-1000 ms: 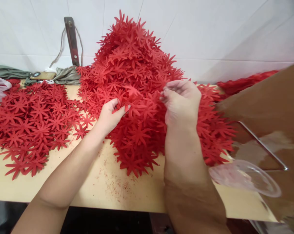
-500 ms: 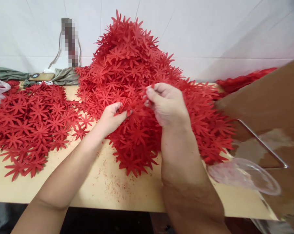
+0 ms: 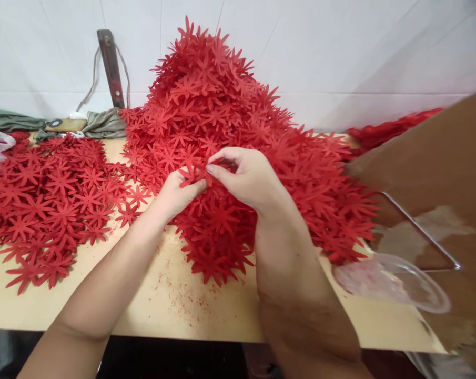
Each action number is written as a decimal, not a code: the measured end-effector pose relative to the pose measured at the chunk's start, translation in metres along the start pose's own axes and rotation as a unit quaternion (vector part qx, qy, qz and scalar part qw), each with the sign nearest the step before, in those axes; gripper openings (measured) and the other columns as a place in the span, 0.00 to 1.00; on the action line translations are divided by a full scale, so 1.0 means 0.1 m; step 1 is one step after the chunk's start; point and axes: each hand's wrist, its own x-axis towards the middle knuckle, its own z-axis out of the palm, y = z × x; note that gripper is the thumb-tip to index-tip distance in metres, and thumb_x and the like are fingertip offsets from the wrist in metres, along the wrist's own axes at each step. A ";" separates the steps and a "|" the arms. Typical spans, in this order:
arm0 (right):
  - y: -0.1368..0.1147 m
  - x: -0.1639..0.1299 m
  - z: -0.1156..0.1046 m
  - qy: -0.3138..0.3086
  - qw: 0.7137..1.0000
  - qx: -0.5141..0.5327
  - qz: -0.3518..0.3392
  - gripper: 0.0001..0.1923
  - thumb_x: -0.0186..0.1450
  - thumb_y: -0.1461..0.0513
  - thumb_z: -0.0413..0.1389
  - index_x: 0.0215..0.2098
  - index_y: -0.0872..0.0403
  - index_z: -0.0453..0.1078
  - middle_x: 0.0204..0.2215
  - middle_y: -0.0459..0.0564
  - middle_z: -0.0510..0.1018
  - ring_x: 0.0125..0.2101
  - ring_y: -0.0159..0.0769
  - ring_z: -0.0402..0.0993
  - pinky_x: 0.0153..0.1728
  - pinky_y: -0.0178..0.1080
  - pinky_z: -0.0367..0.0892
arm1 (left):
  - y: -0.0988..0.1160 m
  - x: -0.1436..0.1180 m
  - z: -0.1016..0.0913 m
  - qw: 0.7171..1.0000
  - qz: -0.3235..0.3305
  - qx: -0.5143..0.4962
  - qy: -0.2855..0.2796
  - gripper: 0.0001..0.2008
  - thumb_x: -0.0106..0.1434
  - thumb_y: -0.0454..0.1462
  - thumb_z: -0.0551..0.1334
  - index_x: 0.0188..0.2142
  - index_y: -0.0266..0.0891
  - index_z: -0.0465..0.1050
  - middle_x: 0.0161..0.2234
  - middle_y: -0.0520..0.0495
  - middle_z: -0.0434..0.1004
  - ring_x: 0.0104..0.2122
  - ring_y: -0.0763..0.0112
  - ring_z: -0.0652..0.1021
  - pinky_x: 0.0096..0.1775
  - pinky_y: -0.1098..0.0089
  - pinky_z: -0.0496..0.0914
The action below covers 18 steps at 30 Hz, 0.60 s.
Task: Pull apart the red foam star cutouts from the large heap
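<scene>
No readable writing or labels anywhere. Two hands, meeting at the front of the tall heap of red flower cutouts (image 3: 206, 105). Left hand (image 3: 178, 192) is curled, thumb + forefinger pinched on one red flower cutout (image 3: 191, 173); right hand (image 3: 247, 179) comes in from the other side, fingertips (image 3: 211, 169) closed on the same cutout or one touching it, can't tell which, w/ the other fingers curled under. The held cutout sits between the two hands, right against the heap's face. Heap rises behind & above both hands and spreads out to the right of the right hand; too many pcs to count. A second, flatter spread of cutouts (image 3: 52, 195) lies well left of the left hand on the light wooden table (image 3: 174, 305). Red crumbs dot the table below the wrists. Near the right forearm: one clear plastic lid or dish (image 3: 391, 281), one brown cardboard sheet (image 3: 431, 158). Far left, back: grey-green cloth (image 3: 103, 122), one rusty metal bar (image 3: 110, 66) against the white wall.
</scene>
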 end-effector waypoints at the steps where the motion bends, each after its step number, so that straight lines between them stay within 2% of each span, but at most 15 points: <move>1: 0.03 0.02 0.01 0.032 0.999 0.024 -0.001 0.01 0.57 0.64 0.56 0.27 0.52 0.70 0.24 0.45 0.74 0.26 0.33 0.70 0.33 0.40 0.67 | 0.01 -0.01 0.00 1.000 0.002 0.011 -0.007 0.10 0.48 0.36 0.68 0.24 0.37 0.67 0.21 0.57 0.67 0.24 0.79 0.66 0.34 0.73 0.64; 4: 0.14 0.08 -0.03 0.144 0.986 0.081 -0.010 0.02 0.58 0.65 0.54 0.28 0.51 0.66 0.24 0.44 0.70 0.26 0.32 0.68 0.33 0.40 0.66 | 0.03 -0.02 0.01 0.999 -0.010 0.030 -0.016 0.07 0.50 0.34 0.65 0.24 0.36 0.67 0.20 0.57 0.65 0.23 0.80 0.65 0.33 0.74 0.63; 6: 0.21 0.11 -0.10 0.212 0.975 0.063 -0.003 0.04 0.57 0.67 0.53 0.29 0.51 0.65 0.25 0.45 0.70 0.27 0.33 0.68 0.36 0.42 0.67 | 0.04 -0.03 0.02 0.999 -0.017 0.031 -0.004 0.06 0.52 0.33 0.64 0.24 0.36 0.68 0.20 0.57 0.65 0.22 0.80 0.65 0.32 0.74 0.63; 9: 0.28 0.11 -0.22 0.252 0.968 -0.009 0.009 0.08 0.54 0.69 0.55 0.32 0.52 0.68 0.33 0.50 0.73 0.36 0.39 0.71 0.43 0.46 0.67 | 0.05 -0.02 0.02 0.999 -0.017 0.022 0.020 0.06 0.53 0.34 0.65 0.24 0.37 0.67 0.19 0.58 0.65 0.21 0.81 0.64 0.31 0.75 0.62; 11: 0.27 0.09 -0.25 0.228 0.973 -0.027 -0.002 0.08 0.54 0.67 0.58 0.34 0.52 0.70 0.37 0.52 0.75 0.42 0.42 0.71 0.47 0.47 0.67 | 0.04 -0.01 0.01 0.999 -0.011 0.015 0.035 0.07 0.53 0.34 0.65 0.24 0.37 0.67 0.18 0.58 0.64 0.20 0.81 0.64 0.30 0.75 0.62; 13: 0.21 0.06 -0.22 0.164 0.986 0.008 -0.009 0.06 0.56 0.62 0.59 0.34 0.52 0.72 0.37 0.52 0.76 0.42 0.40 0.72 0.46 0.46 0.68 | 0.04 0.01 0.01 0.999 -0.001 0.008 0.048 0.08 0.53 0.33 0.65 0.23 0.37 0.65 0.18 0.59 0.64 0.20 0.82 0.63 0.29 0.75 0.62; 16: 0.11 0.02 -0.11 0.022 0.996 0.080 0.024 0.10 0.56 0.58 0.61 0.35 0.53 0.73 0.29 0.48 0.77 0.30 0.34 0.72 0.35 0.41 0.70 | 0.04 0.02 0.00 0.999 0.013 -0.002 0.043 0.08 0.53 0.32 0.65 0.22 0.37 0.65 0.17 0.58 0.64 0.20 0.81 0.64 0.29 0.75 0.63; 18: 0.07 0.00 -0.04 -0.045 0.994 0.091 0.044 0.10 0.54 0.59 0.63 0.34 0.54 0.73 0.24 0.45 0.74 0.24 0.30 0.69 0.29 0.38 0.68 | 0.06 0.01 0.00 0.999 0.012 -0.009 0.031 0.05 0.53 0.30 0.64 0.24 0.37 0.68 0.18 0.57 0.67 0.21 0.80 0.66 0.30 0.75 0.65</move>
